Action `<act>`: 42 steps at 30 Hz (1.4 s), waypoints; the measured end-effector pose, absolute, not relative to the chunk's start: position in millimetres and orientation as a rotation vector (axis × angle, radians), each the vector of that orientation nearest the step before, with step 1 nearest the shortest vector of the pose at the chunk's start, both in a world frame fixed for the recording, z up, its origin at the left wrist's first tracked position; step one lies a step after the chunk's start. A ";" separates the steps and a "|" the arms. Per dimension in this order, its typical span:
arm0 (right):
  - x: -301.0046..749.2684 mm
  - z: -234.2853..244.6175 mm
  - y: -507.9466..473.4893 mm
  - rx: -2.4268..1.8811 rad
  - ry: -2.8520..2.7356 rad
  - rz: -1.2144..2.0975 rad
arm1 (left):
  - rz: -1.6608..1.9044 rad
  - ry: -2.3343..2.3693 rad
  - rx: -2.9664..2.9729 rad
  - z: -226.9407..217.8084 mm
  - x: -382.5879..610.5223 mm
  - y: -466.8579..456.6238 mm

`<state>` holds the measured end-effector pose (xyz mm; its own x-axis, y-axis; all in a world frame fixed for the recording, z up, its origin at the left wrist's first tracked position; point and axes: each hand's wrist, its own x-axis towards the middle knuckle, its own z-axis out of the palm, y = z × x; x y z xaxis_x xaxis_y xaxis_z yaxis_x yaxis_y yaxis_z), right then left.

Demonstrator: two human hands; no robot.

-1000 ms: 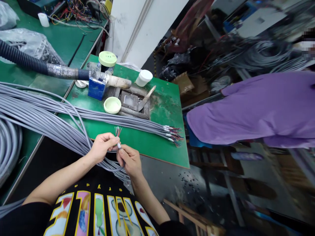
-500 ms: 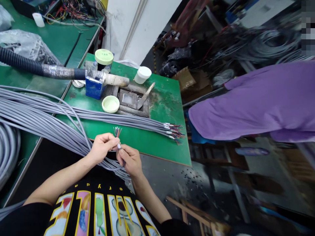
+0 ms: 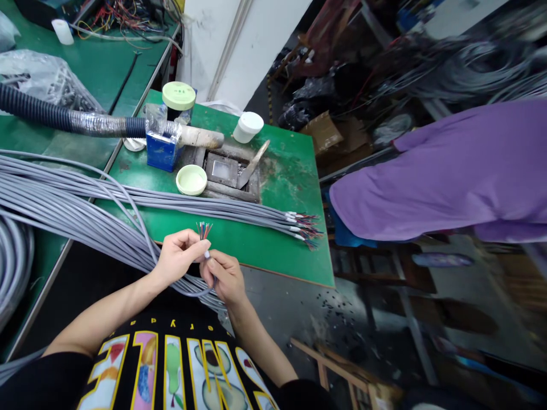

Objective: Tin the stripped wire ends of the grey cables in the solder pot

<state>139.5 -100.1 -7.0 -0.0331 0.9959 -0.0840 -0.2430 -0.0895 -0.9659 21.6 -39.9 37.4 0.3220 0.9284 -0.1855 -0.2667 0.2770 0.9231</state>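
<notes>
My left hand (image 3: 177,257) and my right hand (image 3: 224,277) meet in front of my chest, their fingers pinched around the end of a grey sheathed cable (image 3: 207,254). A small tuft of stripped red, green and blue wires (image 3: 204,230) sticks up from that end. The cable curves down under my right hand and joins a long bundle of grey cables (image 3: 171,201). That bundle runs across the green workbench (image 3: 290,171), with its stripped ends (image 3: 305,229) fanned out at the right.
A metal pot with a scraper (image 3: 222,171), a blue box (image 3: 161,151), lids and a white jar stand beyond the cables. A corrugated hose (image 3: 51,111) crosses the back. A person in a purple garment (image 3: 440,176) stands to the right. A coil of grey cable (image 3: 12,267) lies at left.
The view has drifted slightly, shifting the green board a little rightward. Both hands stay pinched on the same cable end, with only slight finger movement.
</notes>
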 end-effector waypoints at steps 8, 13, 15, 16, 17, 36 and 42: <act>137.3 -9.1 -101.3 -1.026 -0.988 1.444 | 1.056 0.924 1.004 33.2 22.7 -41.3; 136.9 -9.2 -101.6 -1.055 -0.989 1.437 | 1.105 0.989 1.132 33.3 20.7 -42.8; 136.8 -8.6 -101.6 -1.071 -0.992 1.435 | 1.107 0.989 1.157 33.7 20.3 -43.0; 136.7 -8.1 -101.5 -1.081 -0.993 1.435 | 1.105 0.989 1.166 33.9 20.1 -43.0; 136.7 -7.6 -101.5 -1.092 -0.994 1.435 | 1.103 0.990 1.173 34.1 20.0 -43.0; 135.5 -8.2 -100.8 -1.081 -0.975 1.443 | 1.095 0.999 1.155 34.4 19.6 -43.3; 135.1 -5.9 -100.2 -1.108 -0.977 1.440 | 1.012 0.901 0.924 32.6 19.8 -42.3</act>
